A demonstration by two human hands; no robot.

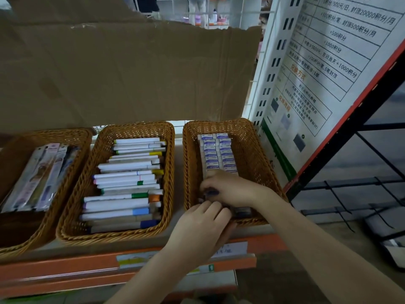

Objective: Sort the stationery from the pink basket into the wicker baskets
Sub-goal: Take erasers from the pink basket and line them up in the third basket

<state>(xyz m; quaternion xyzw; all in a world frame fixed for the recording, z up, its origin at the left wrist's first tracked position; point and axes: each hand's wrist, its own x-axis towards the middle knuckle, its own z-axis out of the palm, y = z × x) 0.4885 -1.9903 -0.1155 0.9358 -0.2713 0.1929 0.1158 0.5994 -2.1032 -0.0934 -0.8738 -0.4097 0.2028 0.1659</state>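
Head camera looks down at a shelf point(92, 265) with an orange front edge, and three wicker baskets sit on it in a row.

Both of my hands are at the near end of the right wicker basket point(258, 154). My right hand point(228, 189) reaches in over the basket's near right rim. Its fingers are curled down onto the near end of the erasers point(215, 153), which lie in two neat rows along the left side of that basket. I cannot tell if it is pinching one eraser or just pressing on them. My left hand point(202, 227) comes up over the near rim of the same basket, with its fingers bent and their tips down by my right hand's fingers. What it has in its fingers is hidden, so I cannot tell its grip either. A small dark thing point(242, 212) lies in the near part of the basket, just under my right wrist.

The middle wicker basket point(72, 211) is full of marker pens point(122, 187) lying sideways in a stack. The left wicker basket point(85, 137) has flat packs of pens point(37, 176) lying in it.

Brown cardboard point(122, 71) stands behind the baskets. A white sign with printed words point(324, 69) leans at the right end of the shelf.
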